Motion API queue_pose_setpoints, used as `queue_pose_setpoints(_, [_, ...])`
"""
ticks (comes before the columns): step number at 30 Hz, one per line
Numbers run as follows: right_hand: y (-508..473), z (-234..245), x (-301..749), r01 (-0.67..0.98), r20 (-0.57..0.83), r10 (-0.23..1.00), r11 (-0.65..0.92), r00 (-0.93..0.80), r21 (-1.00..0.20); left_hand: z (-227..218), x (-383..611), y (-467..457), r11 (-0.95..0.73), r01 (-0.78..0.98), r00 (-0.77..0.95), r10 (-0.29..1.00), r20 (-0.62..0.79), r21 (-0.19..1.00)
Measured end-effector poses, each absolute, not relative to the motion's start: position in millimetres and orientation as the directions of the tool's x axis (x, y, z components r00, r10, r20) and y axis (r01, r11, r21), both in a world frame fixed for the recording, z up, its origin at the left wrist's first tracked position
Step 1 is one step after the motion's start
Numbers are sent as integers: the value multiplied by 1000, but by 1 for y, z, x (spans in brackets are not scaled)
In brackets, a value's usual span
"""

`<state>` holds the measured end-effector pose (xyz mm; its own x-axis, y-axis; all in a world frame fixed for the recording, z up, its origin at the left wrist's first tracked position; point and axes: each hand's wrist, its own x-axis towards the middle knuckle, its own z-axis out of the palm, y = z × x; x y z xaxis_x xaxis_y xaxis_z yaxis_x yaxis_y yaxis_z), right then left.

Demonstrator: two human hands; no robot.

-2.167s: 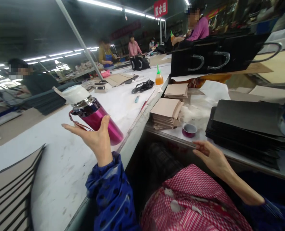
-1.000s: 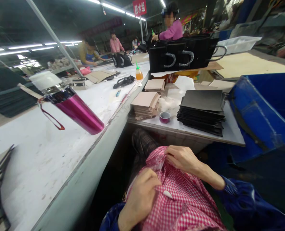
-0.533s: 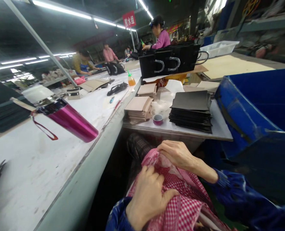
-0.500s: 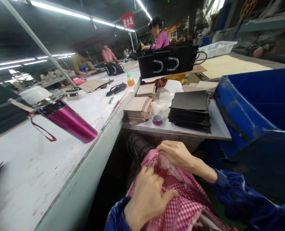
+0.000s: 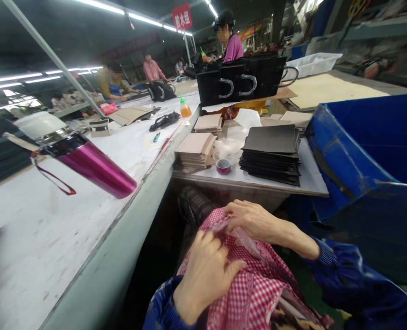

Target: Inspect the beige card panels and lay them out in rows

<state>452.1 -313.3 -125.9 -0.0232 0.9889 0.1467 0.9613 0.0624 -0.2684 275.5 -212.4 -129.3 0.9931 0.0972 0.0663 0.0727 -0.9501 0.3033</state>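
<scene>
Head view: red sign (image 5: 181,16) reading 胶水组, far beyond the pink gingham cloth (image 5: 254,293)

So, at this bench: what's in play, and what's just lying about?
In play:
left hand, resting on red-and-white gingham cloth
right hand, beside a clear plastic film

Lying about:
magenta steel flask
stack of black card sheets
stack of beige card sheets
blue plastic bin
</scene>
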Motion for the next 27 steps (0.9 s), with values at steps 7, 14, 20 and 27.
queue_pose_setpoints(7, [-321, -135, 436, 967, -152, 986, -99, 64, -234, -121, 268, -200, -944, 120, 985, 151, 81, 307])
queue_pose_setpoints(14, [-309, -141, 436, 969, -68, 988, -149, 138, -195, -127, 255, -188, -912, 161, 985, 175, 3, 376])
queue_pose_setpoints(20, [-307, -145, 432, 970, -51, 984, -178, 172, -163, -135, 266, -196, -932, 240, 967, 255, 20, 271])
queue_pose_setpoints(27, [-305, -125, 436, 940, -74, 967, -254, 244, -227, -137, 248, -176, -697, 99, 929, 320, 185, 710])
